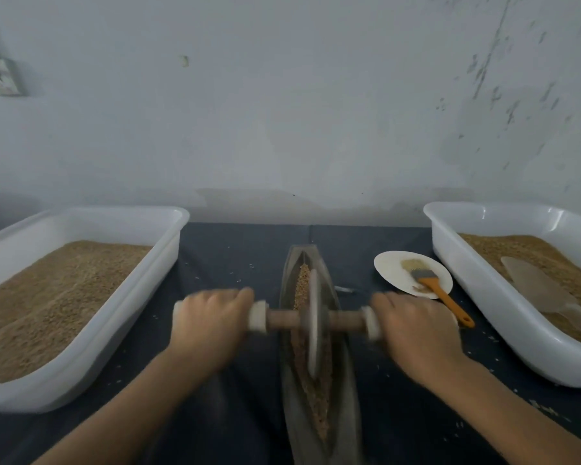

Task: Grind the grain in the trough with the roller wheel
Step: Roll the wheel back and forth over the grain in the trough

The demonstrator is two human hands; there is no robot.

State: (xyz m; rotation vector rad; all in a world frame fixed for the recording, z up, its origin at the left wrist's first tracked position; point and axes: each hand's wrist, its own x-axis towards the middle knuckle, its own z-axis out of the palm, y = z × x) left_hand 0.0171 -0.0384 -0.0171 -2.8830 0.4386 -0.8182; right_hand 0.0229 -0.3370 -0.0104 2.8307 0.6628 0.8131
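A long, narrow, boat-shaped grey trough lies lengthwise on the dark table in front of me, with brown grain along its groove. The roller wheel, a thin grey disc on a wooden axle, stands upright in the groove near the trough's middle. My left hand grips the axle's left handle, and my right hand grips the right handle. Both hands and the wheel are blurred by motion.
A white tub heaped with grain stands at the left. Another white tub at the right holds grain and a pale scoop. Between trough and right tub a white plate carries an orange-handled brush. Loose grains dot the dark cloth.
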